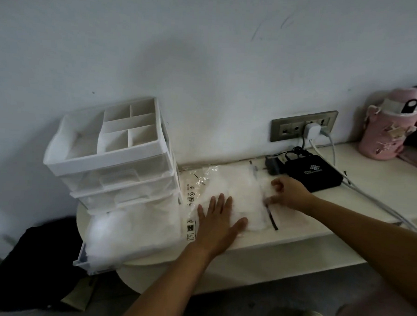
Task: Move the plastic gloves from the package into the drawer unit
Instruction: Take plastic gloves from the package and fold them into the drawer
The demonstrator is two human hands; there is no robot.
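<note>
While the left hand lies flat, fingers straight and spread, pressing on the clear flat plastic package, the right hand has its fingers curled, pinching the package's right edge beside a black seal strip. Package, with thin whitish plastic gloves bunched inside, lies on the white shelf, just right of the white translucent drawer unit. The unit's bottom drawer is pulled out and holds a heap of whitish film.
</note>
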